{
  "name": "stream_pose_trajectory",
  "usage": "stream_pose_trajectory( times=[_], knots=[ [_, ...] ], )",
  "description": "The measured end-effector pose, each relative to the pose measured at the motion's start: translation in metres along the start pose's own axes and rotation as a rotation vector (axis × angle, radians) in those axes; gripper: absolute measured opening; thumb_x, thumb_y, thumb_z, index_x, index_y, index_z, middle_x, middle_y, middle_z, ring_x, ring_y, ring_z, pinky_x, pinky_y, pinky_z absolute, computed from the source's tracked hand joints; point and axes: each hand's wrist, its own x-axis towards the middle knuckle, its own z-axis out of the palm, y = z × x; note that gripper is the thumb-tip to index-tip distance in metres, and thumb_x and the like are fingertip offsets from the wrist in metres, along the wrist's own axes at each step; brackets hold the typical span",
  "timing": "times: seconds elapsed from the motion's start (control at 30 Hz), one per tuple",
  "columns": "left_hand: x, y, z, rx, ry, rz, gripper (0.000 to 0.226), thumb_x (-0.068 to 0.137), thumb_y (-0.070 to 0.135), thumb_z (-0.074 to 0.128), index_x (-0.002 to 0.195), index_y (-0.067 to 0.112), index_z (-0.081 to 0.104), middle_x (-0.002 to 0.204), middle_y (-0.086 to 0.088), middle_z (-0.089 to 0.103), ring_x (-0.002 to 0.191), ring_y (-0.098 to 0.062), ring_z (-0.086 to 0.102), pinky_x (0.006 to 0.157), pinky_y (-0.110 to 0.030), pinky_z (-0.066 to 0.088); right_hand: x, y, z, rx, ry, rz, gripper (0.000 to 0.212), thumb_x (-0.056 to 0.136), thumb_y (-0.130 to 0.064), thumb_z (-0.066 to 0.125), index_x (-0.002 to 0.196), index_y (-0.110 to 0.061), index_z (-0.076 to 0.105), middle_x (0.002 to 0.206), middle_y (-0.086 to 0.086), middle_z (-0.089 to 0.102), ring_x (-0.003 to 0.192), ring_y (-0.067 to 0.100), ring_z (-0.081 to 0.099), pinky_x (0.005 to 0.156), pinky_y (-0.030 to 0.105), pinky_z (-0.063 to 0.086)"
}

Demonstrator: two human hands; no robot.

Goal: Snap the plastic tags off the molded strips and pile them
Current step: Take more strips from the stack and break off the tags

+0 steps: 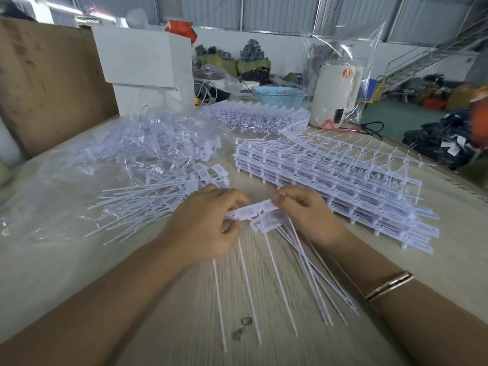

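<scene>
Your left hand (pixel 203 223) and your right hand (pixel 303 210) are close together over the table (pixel 158 299), and both are curled around the same bunch of tags (pixel 253 211). The left fingers pinch the flat white heads from the left side, and the right thumb and fingers pinch them from the right. The long thin tails of these tags fan out toward you and lie on the table between your forearms. The bunch is a little blurred, so I cannot tell how many tags you hold.

Just right of your hands there is a stack of strips (pixel 330 180), several layers high, with tags on them. One more strip (pixel 356 146) lies tilted on top of the stack. A second stack (pixel 253 114) stands further back.

Left of your hands is the pile (pixel 163 191) of loose tags, partly on a clear bag (pixel 52 186). Behind it, more tags lie inside the bag. On your right wrist is a bracelet (pixel 389 285).
</scene>
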Motion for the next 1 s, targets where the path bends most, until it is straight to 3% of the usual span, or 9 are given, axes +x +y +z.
stream_pose_trajectory(
  times=[0.07,0.13,0.27,0.43,0.6,0.73,0.83,0.9,1.0],
  knots=[
    [0.002,0.003,0.001,0.075,0.001,0.043,0.025,0.076,0.024,0.070,0.099,0.017,0.066,0.086,0.004,0.064,0.083,-0.019,0.056,0.071,-0.036,0.046,-0.002,-0.002,0.001,-0.001,-0.054,-0.024,0.025,0.091,-0.009,0.056,0.075,0.009,0.062,0.071,0.011,0.053,0.066,0.009,0.047,0.066,0.021,0.035],
    [0.003,0.003,0.002,0.113,0.006,0.074,0.020,0.077,0.031,0.062,0.092,0.017,0.067,0.082,0.004,0.063,0.080,-0.020,0.055,0.069,-0.037,0.045,-0.005,-0.004,0.003,0.015,-0.121,-0.054,0.024,0.088,-0.013,0.062,0.078,0.008,0.065,0.073,0.014,0.056,0.068,0.007,0.050,0.065,0.016,0.036],
    [0.005,-0.002,0.001,0.134,-0.006,0.102,0.018,0.084,0.030,0.064,0.097,0.022,0.072,0.085,0.006,0.067,0.083,-0.018,0.057,0.071,-0.035,0.045,-0.006,-0.007,0.005,0.035,-0.187,-0.109,0.007,0.082,-0.006,0.068,0.079,0.000,0.069,0.072,0.002,0.059,0.064,0.003,0.053,0.062,0.011,0.039],
    [0.008,-0.007,0.000,0.069,-0.001,0.095,0.022,0.086,0.026,0.066,0.107,0.022,0.072,0.090,0.006,0.071,0.085,-0.016,0.060,0.074,-0.031,0.046,-0.003,-0.005,0.005,-0.055,-0.115,-0.217,0.013,0.082,-0.008,0.069,0.083,-0.021,0.069,0.082,0.007,0.066,0.078,0.017,0.059,0.078,0.035,0.043],
    [0.006,-0.006,0.001,-0.064,-0.019,0.016,0.020,0.091,0.034,0.058,0.104,0.029,0.072,0.082,0.005,0.069,0.081,-0.015,0.057,0.071,-0.039,0.046,-0.003,0.001,0.008,-0.281,-0.008,-0.295,0.008,0.084,-0.017,0.069,0.077,-0.016,0.073,0.077,-0.008,0.066,0.078,0.007,0.058,0.081,0.041,0.027],
    [0.008,-0.003,0.000,-0.117,0.077,0.025,0.017,0.089,0.029,0.060,0.100,0.025,0.073,0.081,0.008,0.066,0.080,-0.013,0.058,0.069,-0.036,0.048,-0.002,-0.003,0.008,0.211,-0.016,-0.100,0.006,0.083,-0.009,0.066,0.081,-0.007,0.072,0.078,0.011,0.065,0.072,0.015,0.060,0.072,0.028,0.044],
    [0.008,0.000,0.003,-0.210,0.078,0.003,0.012,0.087,0.021,0.065,0.097,0.021,0.072,0.079,0.014,0.063,0.077,-0.004,0.058,0.070,-0.022,0.047,-0.002,0.001,0.007,0.368,-0.055,-0.020,0.021,0.077,-0.019,0.066,0.085,-0.001,0.072,0.081,0.017,0.065,0.074,0.019,0.061,0.071,0.028,0.047],
    [0.006,0.000,0.005,-0.310,0.068,-0.046,0.010,0.085,0.029,0.065,0.093,0.026,0.071,0.073,0.016,0.062,0.076,-0.001,0.058,0.065,-0.014,0.045,0.000,0.000,0.007,0.451,-0.047,-0.002,0.021,0.073,-0.023,0.065,0.080,-0.006,0.074,0.075,0.013,0.066,0.068,0.018,0.061,0.065,0.027,0.048],
    [0.006,-0.006,0.002,-0.476,0.113,-0.167,0.012,0.081,0.043,0.061,0.087,0.035,0.068,0.074,0.015,0.067,0.071,0.002,0.062,0.059,-0.017,0.049,0.002,0.005,-0.005,0.614,0.069,0.070,0.012,0.073,-0.025,0.066,0.070,-0.019,0.075,0.067,0.003,0.062,0.066,0.019,0.057,0.066,0.029,0.045]
  ],
)
